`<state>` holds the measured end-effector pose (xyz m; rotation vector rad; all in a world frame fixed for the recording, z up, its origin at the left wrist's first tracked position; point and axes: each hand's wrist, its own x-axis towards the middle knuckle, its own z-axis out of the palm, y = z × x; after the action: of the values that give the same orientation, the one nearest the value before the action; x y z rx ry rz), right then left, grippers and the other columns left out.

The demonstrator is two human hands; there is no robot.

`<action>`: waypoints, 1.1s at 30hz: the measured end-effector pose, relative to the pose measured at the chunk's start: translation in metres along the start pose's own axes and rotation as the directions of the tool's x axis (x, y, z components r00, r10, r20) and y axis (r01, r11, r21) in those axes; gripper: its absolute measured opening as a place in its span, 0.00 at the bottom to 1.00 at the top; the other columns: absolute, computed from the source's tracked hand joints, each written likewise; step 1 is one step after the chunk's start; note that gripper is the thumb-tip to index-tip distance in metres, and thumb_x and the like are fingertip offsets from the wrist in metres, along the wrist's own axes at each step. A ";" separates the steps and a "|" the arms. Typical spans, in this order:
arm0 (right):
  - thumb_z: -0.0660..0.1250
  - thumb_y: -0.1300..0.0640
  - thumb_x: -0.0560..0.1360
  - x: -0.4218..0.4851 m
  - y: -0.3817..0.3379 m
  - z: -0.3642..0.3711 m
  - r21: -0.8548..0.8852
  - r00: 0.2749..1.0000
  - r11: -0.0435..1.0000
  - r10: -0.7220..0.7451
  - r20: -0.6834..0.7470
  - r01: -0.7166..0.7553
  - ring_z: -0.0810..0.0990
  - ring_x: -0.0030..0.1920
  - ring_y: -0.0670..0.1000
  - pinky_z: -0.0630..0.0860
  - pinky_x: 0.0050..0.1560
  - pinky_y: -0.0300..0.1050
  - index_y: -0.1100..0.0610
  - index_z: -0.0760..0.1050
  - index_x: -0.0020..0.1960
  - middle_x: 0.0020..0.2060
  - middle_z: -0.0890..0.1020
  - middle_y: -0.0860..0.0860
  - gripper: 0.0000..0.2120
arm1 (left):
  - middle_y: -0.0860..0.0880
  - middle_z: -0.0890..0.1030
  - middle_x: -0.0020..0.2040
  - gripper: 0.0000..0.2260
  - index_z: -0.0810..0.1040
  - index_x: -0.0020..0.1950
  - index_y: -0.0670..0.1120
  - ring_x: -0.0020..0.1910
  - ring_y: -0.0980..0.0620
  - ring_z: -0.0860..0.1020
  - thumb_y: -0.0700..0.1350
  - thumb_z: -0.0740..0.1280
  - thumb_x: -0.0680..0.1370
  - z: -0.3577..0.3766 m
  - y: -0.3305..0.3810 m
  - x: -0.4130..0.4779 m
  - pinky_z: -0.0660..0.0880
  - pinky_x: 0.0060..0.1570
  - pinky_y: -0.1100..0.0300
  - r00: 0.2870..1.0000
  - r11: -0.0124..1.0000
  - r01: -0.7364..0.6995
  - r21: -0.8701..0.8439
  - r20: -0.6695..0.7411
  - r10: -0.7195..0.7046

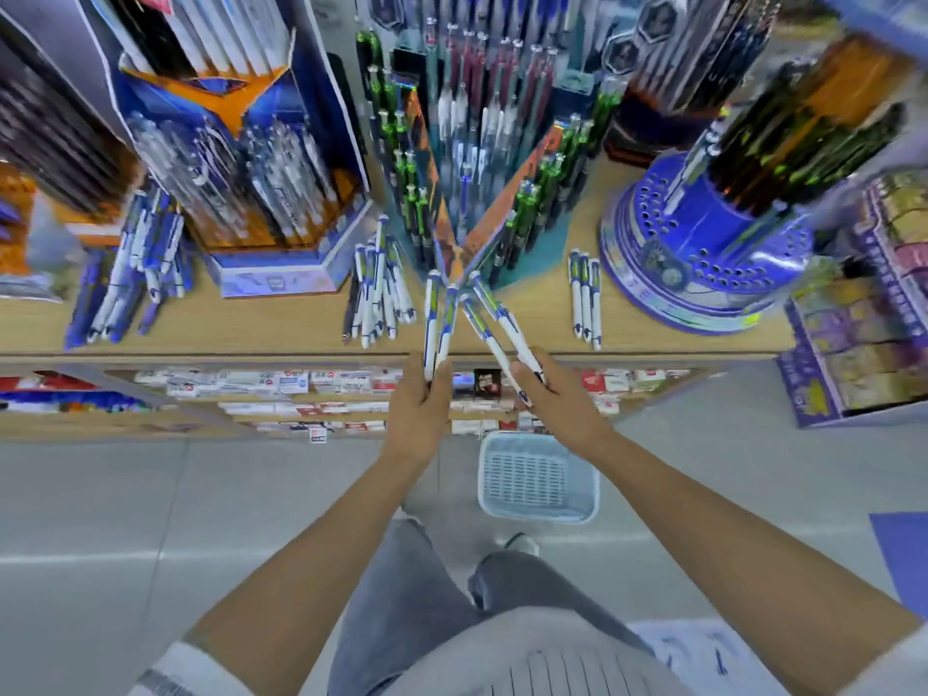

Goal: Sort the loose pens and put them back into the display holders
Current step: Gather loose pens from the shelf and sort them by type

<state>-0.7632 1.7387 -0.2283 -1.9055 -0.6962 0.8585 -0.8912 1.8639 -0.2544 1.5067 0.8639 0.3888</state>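
A pale blue plastic basket (537, 474) stands on the grey floor (150, 494) beside a shelf of small white boxes (281, 381).

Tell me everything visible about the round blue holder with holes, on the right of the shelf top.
The round holder is a tiered blue-purple stand, card or plastic by its look, ringed with small round holes. Most lower holes look empty; one white pen stands tilted in a hole, and a blurred bunch of dark, green and orange pens fills the raised centre. It stands upright on the wooden shelf top, right of three loose pens and apart from them.
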 end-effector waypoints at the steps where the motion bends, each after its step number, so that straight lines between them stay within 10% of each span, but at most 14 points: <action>1: 0.58 0.52 0.82 -0.008 0.009 -0.014 -0.012 1.000 1.000 -0.001 -0.009 0.001 0.67 0.25 0.42 0.65 0.28 0.33 0.59 0.74 0.53 0.29 0.72 0.50 0.11 | 0.47 0.63 0.31 0.13 0.65 0.43 0.47 0.32 0.49 0.61 0.55 0.59 0.78 0.016 0.001 -0.007 0.62 0.35 0.50 1.000 1.000 0.009 0.004 0.007 -0.009; 7: 0.59 0.54 0.82 -0.029 0.049 -0.088 -0.032 0.981 0.997 0.064 -0.181 -0.071 0.65 0.25 0.43 0.65 0.31 0.40 0.47 0.66 0.36 0.22 0.68 0.44 0.16 | 0.43 0.65 0.33 0.13 0.65 0.43 0.44 0.32 0.46 0.63 0.52 0.60 0.80 0.093 0.018 -0.017 0.64 0.36 0.50 0.991 0.998 0.061 0.025 0.114 -0.064; 17: 0.60 0.49 0.80 0.029 0.082 -0.147 -0.059 0.919 0.977 0.172 -0.355 -0.205 0.77 0.34 0.57 0.74 0.39 0.55 0.51 0.74 0.45 0.31 0.76 0.51 0.09 | 0.41 0.70 0.35 0.14 0.61 0.39 0.49 0.33 0.47 0.67 0.56 0.59 0.78 0.167 0.033 0.055 0.67 0.37 0.50 0.972 0.975 0.096 0.199 0.194 -0.135; 33: 0.66 0.56 0.77 0.086 0.069 -0.136 -0.061 0.928 0.981 0.153 -0.339 -0.184 0.75 0.30 0.39 0.67 0.29 0.29 0.53 0.69 0.56 0.35 0.79 0.45 0.09 | 0.42 0.74 0.57 0.16 0.73 0.61 0.40 0.56 0.44 0.73 0.45 0.67 0.76 0.174 0.039 0.115 0.68 0.50 0.57 0.993 0.775 -0.047 0.630 0.112 -0.030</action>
<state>-0.5960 1.7046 -0.2666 -2.1504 -0.3751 0.5917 -0.6832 1.8266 -0.2719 2.1352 0.9449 -0.0044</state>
